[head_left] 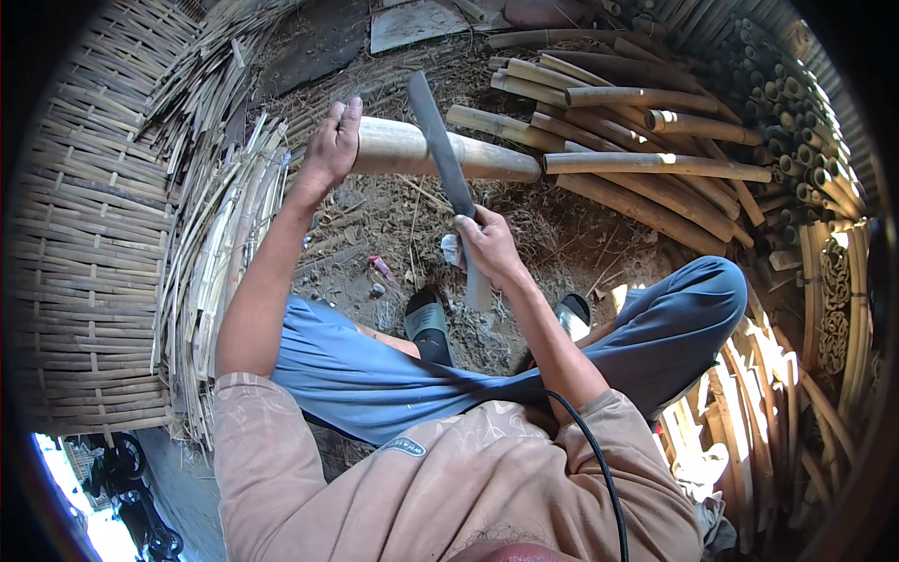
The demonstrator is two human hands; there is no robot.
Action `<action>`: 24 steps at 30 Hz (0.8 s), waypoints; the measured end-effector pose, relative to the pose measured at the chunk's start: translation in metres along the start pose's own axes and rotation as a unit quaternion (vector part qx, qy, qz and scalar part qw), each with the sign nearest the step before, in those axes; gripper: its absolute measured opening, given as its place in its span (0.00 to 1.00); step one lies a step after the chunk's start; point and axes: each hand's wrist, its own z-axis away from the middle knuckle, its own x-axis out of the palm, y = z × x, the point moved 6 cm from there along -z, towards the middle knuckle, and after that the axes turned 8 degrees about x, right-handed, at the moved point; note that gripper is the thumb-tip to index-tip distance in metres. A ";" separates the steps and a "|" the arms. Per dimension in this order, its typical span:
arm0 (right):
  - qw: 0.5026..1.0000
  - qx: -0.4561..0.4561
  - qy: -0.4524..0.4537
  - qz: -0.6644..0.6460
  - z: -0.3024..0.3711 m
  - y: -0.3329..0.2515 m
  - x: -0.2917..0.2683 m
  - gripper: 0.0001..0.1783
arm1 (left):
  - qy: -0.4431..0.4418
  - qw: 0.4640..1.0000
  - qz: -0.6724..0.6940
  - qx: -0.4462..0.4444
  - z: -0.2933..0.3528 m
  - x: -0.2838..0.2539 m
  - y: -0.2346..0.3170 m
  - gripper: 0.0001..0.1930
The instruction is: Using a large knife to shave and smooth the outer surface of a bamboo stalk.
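Note:
A thick, pale bamboo piece (393,146) lies across in front of me, its left end lighter and its right end reaching the bamboo pile. My left hand (333,148) is closed about its left end, thumb uppermost. In my right hand (490,245) is a machete (434,126) with a long, dark, straight blade, gripped near its middle. The blade points up and away, crossing over the bamboo piece; whether it touches the surface I cannot tell. Something whitish (453,250) shows beside the right fingers, and the machete's flat lower end sticks out below the hand.
Cut bamboo lengths (646,169) are heaped at the far right, with stacked bamboo tubes (796,140) behind them. Thin bamboo strips (220,244) pile up by a woven bamboo wall (89,262) on the left. Sandals (428,317) and a small pinkish wrapper (381,269) are on the littered dirt floor.

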 end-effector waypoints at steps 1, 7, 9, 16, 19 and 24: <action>0.999 -0.004 0.036 0.027 -0.005 0.008 -0.010 0.12 | 0.014 1.000 0.002 0.006 0.001 0.000 -0.004 0.37; 0.980 0.068 0.180 0.041 -0.020 0.048 -0.050 0.14 | -0.017 0.999 -0.004 -0.034 0.003 0.004 -0.010 0.41; 0.995 0.035 0.091 -0.002 0.000 0.015 -0.014 0.14 | -0.009 1.000 -0.019 -0.023 0.006 -0.003 0.000 0.41; 0.988 0.020 0.150 0.043 -0.018 0.033 -0.049 0.14 | -0.039 0.998 0.030 -0.028 -0.002 0.006 -0.010 0.41; 0.980 0.089 0.174 0.023 -0.014 0.039 -0.052 0.14 | -0.020 1.000 -0.002 -0.023 -0.001 0.007 -0.008 0.42; 1.000 0.021 -0.014 -0.007 0.010 -0.014 0.009 0.14 | -0.006 1.000 0.006 -0.021 -0.005 0.002 -0.014 0.45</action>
